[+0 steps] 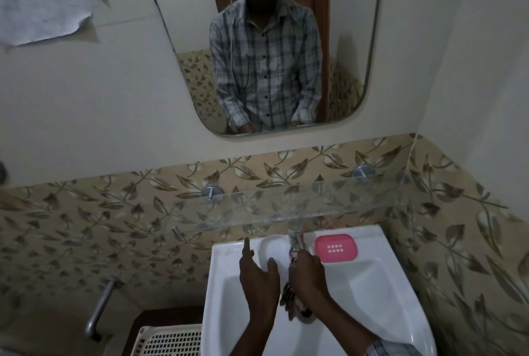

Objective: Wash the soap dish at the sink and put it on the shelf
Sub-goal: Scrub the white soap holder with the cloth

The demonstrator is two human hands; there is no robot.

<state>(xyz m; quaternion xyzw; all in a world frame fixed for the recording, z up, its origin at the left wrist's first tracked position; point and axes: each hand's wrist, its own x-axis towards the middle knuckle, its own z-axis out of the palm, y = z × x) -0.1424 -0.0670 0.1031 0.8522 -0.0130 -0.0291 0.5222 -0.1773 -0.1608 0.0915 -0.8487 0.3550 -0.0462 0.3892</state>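
Sink [372, 284]: white glossy ceramic w/ rounded rim. Open basin room on the near side of the tap [296, 234], mostly to its R.
Tap: shiny metal, at mid back ledge.
Shelf [286, 206]: clear glass w/ a straight front edge, directly above the tap, on 2 round metal pegs. Tight gap down to the ledge.
Soap dish [336, 248]: pink plastic, rounded rectangle, small grid of drain holes at centre. Lies flat on the ledge just R of the tap, apart from both hands.
White oval [274, 247]: smooth, just L of the tap. Moulded hollow or loose piece, can't tell.
Left hand [257, 278]: L of the tap, forefinger straight toward the wall, thumb at the oval's near edge. Other fingers hidden, so grip can't be told.
Right hand [307, 275]: near side of the tap, fingers wrapped tight round the patterned item [288, 297].
Patterned item: pink/black/white print, kind unclear.
Basket [169, 340]: cream plastic lattice, far L of the tap and lower down. Contents not visible.
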